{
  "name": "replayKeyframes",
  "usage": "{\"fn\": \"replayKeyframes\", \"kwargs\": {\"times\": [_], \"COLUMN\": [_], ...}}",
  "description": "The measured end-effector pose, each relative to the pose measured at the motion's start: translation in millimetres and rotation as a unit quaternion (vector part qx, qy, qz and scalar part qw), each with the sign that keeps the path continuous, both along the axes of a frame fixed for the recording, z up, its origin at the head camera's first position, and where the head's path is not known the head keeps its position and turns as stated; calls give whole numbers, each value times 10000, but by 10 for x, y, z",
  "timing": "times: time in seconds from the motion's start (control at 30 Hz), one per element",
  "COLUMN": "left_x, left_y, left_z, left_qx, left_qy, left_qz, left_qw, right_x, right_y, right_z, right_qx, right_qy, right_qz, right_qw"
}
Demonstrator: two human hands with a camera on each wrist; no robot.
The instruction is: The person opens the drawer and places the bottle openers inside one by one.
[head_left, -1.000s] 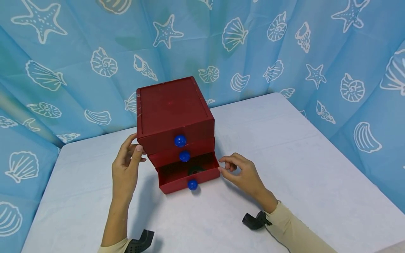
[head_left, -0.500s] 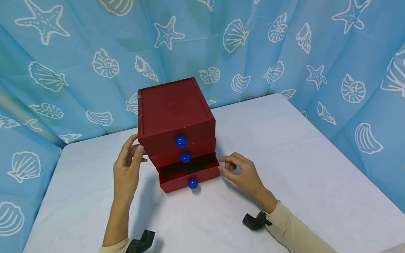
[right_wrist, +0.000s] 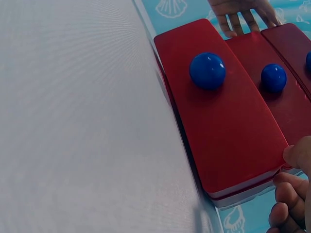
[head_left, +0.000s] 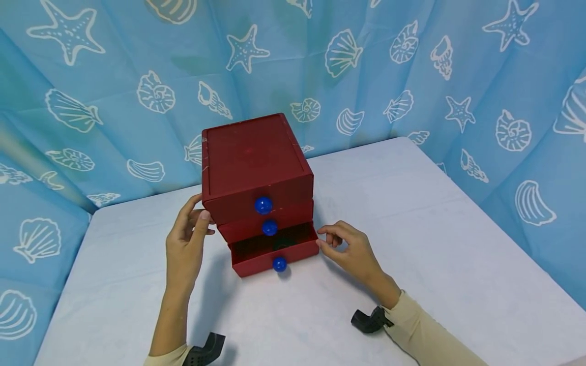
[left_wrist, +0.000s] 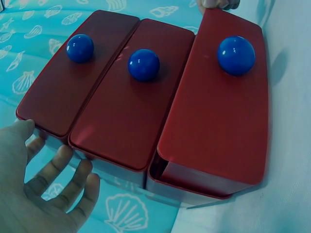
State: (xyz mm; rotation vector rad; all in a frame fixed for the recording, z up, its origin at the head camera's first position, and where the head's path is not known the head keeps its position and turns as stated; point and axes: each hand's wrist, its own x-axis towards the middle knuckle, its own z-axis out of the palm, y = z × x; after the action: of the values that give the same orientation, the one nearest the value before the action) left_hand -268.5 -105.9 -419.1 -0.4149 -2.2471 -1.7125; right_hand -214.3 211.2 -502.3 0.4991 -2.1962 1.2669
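Observation:
A dark red cabinet [head_left: 256,157] has several stacked drawers with blue ball knobs. Its bottom drawer [head_left: 256,264] is pulled partly out, and a dark curved item [head_left: 280,244], too shaded to name, lies inside. The upper drawers look pushed in. My left hand [head_left: 185,246] rests against the cabinet's left side, thumb near the front edge and fingers loosely spread. With curled fingers, my right hand [head_left: 350,249] holds the bottom drawer's right front corner. In the right wrist view, its thumb [right_wrist: 297,154] lies on the corner of the front panel.
The cabinet stands on a table with a white cloth [head_left: 412,229]. A blue curtain [head_left: 293,61] printed with white shells and starfish hangs behind and around it. A black wrist mount [head_left: 372,319] sits on the right forearm; another black mount [head_left: 204,349] is on the left.
The bottom drawer has slid slightly inward, with the right hand staying at its corner. The left hand keeps its place on the cabinet's side. The view has shifted a little.

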Motion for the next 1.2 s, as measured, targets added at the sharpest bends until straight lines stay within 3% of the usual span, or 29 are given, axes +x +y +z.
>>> {"fn": "replayKeyframes", "kwargs": {"times": [0.1, 0.2, 1.2], "left_x": [1, 4, -21], "left_y": [0, 2, -13], "left_z": [4, 9, -11], "left_qx": [4, 44, 169], "left_qy": [-8, -24, -58], "left_qz": [-4, -31, -69], "left_qw": [10000, 10000, 9998], "right_x": [-66, -78, -169], "right_y": [44, 55, 63], "right_z": [-136, -151, -126], "right_qx": [2, 16, 82], "right_qy": [-24, -27, -190], "right_qz": [-2, 14, -104], "right_qw": [10000, 10000, 9997]}}
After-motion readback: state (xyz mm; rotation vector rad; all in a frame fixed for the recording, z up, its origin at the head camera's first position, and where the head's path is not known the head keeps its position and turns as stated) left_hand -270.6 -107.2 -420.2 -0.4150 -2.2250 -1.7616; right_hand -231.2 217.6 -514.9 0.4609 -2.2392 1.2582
